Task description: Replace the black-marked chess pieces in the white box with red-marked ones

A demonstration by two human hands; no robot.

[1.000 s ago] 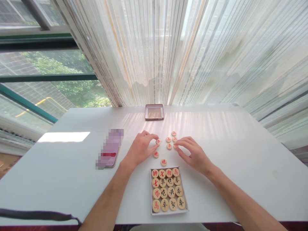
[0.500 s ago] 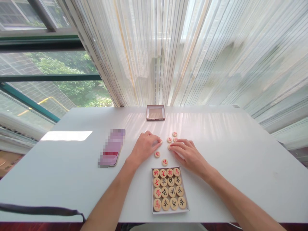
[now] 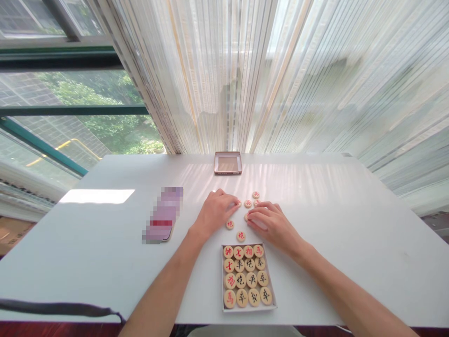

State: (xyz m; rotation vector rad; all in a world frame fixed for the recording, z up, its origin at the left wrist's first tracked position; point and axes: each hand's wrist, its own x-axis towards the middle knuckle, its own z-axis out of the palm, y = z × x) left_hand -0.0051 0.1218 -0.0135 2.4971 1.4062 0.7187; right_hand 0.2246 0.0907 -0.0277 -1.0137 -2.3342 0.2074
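Several round wooden chess pieces with red marks lie loose on the white table (image 3: 351,234), among them one (image 3: 256,194) at the far end and two (image 3: 230,224) (image 3: 240,236) nearer me. My left hand (image 3: 214,213) rests palm down, its fingertips pinched on a piece at about the table's middle. My right hand (image 3: 271,223) lies beside it, fingers curled over a piece at its left tip. Just in front of my hands stands a shallow white box (image 3: 247,309) filled with rows of pieces marked red and black.
A small square lid or tray (image 3: 228,163) sits at the table's far edge by the sheer curtain. A phone (image 3: 162,221) lies left of my left hand. A dark strap (image 3: 59,309) crosses the near left edge.
Both hands have lowered onto the loose pieces and drawn closer together. My right hand slid left over a piece. The view shifted slightly.
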